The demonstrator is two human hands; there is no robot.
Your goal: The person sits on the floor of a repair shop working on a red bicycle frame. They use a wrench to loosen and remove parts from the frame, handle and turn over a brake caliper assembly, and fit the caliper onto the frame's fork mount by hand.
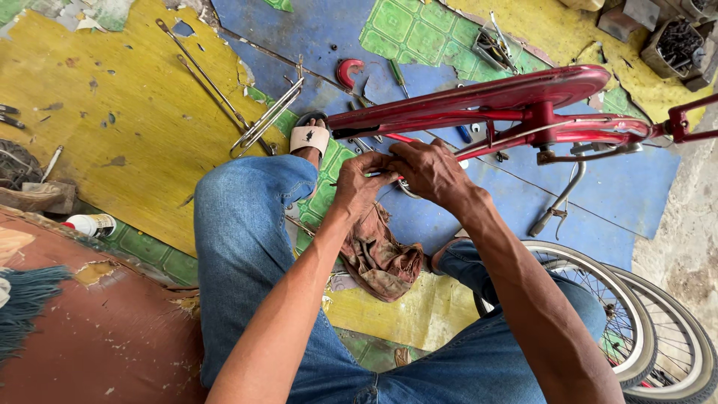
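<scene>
Denim-clad knees (247,224) fill the lower part of the view, with both bare forearms reaching forward from them toward the red bicycle frame (479,105) that lies on its side across the patched blue, yellow and green floor covering (134,127). At the lower edge of that frame the left hand (364,183) and the right hand (428,170) meet, fingers curled together around a small part there (what exactly they pinch is hidden by the knuckles), so the grip looks closed on both sides, touching the frame's underside. Just below the hands a crumpled brown rag (380,258) rests on the floor between the legs. A sandalled foot (309,138) sits just beside the frame's near end, next to some loose metal stays (262,123). Two spoked wheels with pale tyres (636,322) lie overlapped at the lower right, near the right knee. A small white bottle (91,224) lies well apart at the left, and a box of metal parts (677,45) stands at the top right corner.
</scene>
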